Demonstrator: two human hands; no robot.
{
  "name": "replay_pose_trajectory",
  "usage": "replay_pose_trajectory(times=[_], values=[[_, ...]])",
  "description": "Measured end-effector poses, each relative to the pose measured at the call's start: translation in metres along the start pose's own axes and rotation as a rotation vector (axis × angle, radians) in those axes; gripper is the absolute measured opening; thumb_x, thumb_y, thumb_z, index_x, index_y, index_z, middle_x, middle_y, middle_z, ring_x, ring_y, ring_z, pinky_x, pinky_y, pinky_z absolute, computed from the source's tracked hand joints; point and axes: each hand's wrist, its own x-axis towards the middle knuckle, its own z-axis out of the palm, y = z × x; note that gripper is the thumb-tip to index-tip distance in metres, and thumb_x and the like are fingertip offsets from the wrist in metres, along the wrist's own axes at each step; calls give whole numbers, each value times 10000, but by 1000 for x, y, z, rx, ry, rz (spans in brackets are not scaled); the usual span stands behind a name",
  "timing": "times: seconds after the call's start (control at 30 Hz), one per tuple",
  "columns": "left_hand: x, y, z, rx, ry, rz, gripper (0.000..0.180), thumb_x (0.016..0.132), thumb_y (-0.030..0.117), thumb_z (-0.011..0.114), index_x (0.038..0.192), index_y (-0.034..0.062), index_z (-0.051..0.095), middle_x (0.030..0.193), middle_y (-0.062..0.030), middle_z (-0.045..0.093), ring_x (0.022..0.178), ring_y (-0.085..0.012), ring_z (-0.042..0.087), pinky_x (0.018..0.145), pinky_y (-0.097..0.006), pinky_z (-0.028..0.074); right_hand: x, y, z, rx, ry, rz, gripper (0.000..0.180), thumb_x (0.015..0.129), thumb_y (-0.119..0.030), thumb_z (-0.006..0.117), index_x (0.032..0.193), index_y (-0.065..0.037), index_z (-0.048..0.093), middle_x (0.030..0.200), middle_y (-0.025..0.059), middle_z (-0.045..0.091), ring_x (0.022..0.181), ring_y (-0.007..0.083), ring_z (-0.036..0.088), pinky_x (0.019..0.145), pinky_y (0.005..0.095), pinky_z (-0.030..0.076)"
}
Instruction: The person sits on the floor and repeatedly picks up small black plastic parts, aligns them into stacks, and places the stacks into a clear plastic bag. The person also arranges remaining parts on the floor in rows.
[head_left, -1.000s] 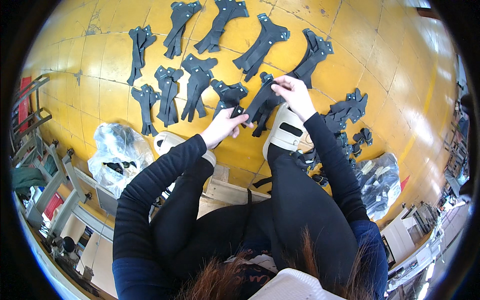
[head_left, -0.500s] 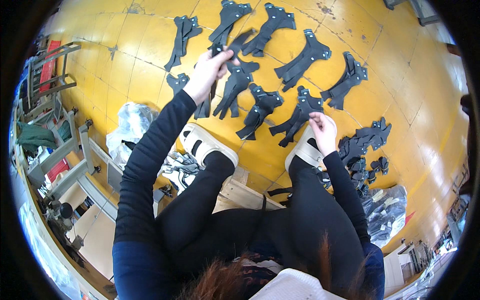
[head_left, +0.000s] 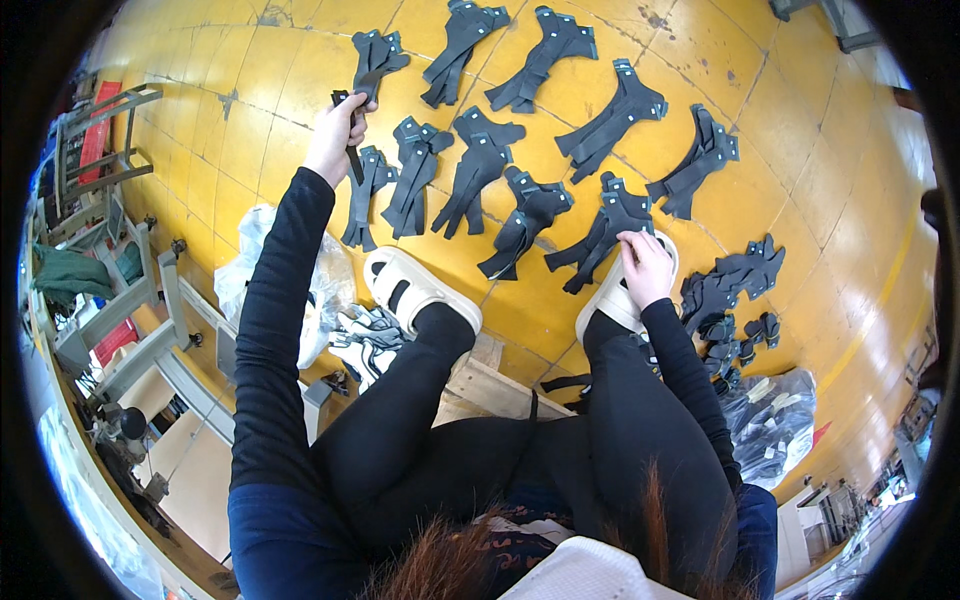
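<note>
My left hand is closed on a black fabric strip, which hangs down past its fingers. It is held just left of one bundle of black fabric pieces and above another bundle. My right hand hovers over my right cream sandal, its fingers drawn together; whatever they hold, if anything, cannot be made out. Closest to it lies a black fabric bundle with small white tags. Several similar bundles, such as this one, are spread in rows on the yellow floor.
To the right are a heap of black pieces and a plastic bag. By my left cream sandal sit a clear plastic bag and white-and-black pieces. Grey metal frames stand at left. A wooden piece lies beneath me.
My left hand has moved left with a black strip, away from the middle bundles, uncovering them. My right hand has drawn slightly down, away from the bundle near it.
</note>
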Motion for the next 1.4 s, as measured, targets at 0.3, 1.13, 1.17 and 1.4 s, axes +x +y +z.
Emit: replay_pose_trajectory(times=[0.3, 1.13, 1.17, 1.4], values=[[-4, -9, 10, 54, -38, -32, 103, 874, 142, 550, 927, 64, 510, 805, -44, 613, 470, -44, 324, 423, -196, 252, 1, 0, 1, -30, 46, -63, 80, 785, -56, 607, 860, -69, 631, 813, 93, 622, 760, 268, 609, 692, 336, 483], [-12, -13, 37, 79, -100, -80, 111, 874, 147, 547, 893, 39, 527, 793, -38, 610, 473, -37, 326, 417, -184, 248, 2, -3, -2, -15, 29, -53, 62, 792, -61, 592, 845, -75, 620, 790, 63, 608, 744, 244, 599, 668, 324, 473], [-12, -13, 37, 81, -96, -80, 112, 874, 147, 547, 892, 39, 527, 793, -39, 611, 472, -37, 325, 417, -184, 248, 2, -4, -2, -13, 29, -52, 62, 792, -61, 592, 845, -75, 621, 790, 64, 608, 743, 244, 599, 667, 324, 473], [-15, -15, 37, 113, -105, -80, 117, 872, 146, 550, 897, 35, 523, 792, -44, 613, 469, -35, 328, 417, -185, 248, 3, -4, -2, -4, 52, -67, 67, 788, -52, 597, 845, -76, 623, 785, 69, 610, 743, 245, 601, 667, 323, 473]])
